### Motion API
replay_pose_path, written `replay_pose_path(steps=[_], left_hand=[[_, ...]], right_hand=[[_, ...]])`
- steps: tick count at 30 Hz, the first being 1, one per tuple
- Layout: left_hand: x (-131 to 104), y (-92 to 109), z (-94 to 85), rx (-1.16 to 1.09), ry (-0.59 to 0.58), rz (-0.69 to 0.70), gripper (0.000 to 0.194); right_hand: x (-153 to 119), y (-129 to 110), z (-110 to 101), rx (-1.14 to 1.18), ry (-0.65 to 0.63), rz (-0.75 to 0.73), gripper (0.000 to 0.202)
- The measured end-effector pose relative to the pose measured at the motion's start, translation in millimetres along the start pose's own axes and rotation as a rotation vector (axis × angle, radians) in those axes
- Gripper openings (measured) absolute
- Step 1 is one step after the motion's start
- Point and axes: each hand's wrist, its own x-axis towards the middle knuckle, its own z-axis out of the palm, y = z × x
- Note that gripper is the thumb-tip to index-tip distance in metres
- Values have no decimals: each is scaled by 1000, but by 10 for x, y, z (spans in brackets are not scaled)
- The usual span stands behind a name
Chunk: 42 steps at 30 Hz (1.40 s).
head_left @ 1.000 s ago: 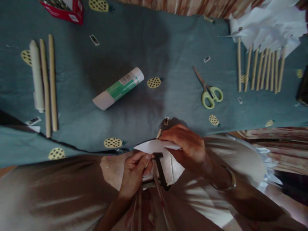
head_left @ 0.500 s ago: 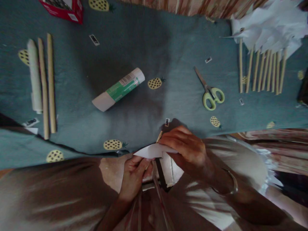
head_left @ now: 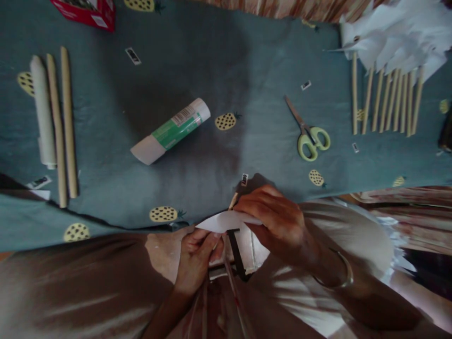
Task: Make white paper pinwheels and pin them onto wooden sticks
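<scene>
A curved piece of white paper (head_left: 226, 220) spans the gap between my hands at the table's front edge, above my lap. My left hand (head_left: 198, 254) pinches its lower left side with thumb and fingers. On the right, my right hand (head_left: 273, 219) is closed on the paper's other end, its fingertips partly hidden behind the sheet. The tip of a thin wooden stick (head_left: 233, 201) shows just above the paper, beside my right fingers; the rest of it is hidden.
A green and white glue stick (head_left: 173, 131) lies mid-table. Green-handled scissors (head_left: 308, 133) lie right of it. Several white paper pinwheels (head_left: 391, 44) on sticks are piled far right. At left are wooden sticks (head_left: 70, 122) and a pale roll (head_left: 44, 113); a red box (head_left: 90, 14) stands behind.
The view has shifted slightly, so the table items at left sit a little further left. My right hand has moved very slightly right; both hands keep hold of the paper.
</scene>
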Motion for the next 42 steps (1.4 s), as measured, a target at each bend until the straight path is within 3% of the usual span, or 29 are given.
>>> replay_pose_path(steps=[17, 28, 31, 36, 42], left_hand=[[-7, 47, 29, 14, 6, -2, 41], [12, 111, 151, -125, 77, 11, 36], [12, 152, 205, -244, 100, -15, 42], [-24, 202, 255, -296, -9, 37, 44], [-28, 222, 256, -308, -88, 72, 48]], right_hand=[[73, 11, -29, 70, -35, 105, 6], [455, 82, -219, 181, -418, 512, 10], [566, 108, -238, 150, -497, 528, 12], [710, 136, -250, 89, -600, 523, 13], [866, 127, -264, -8, -694, 400, 14]])
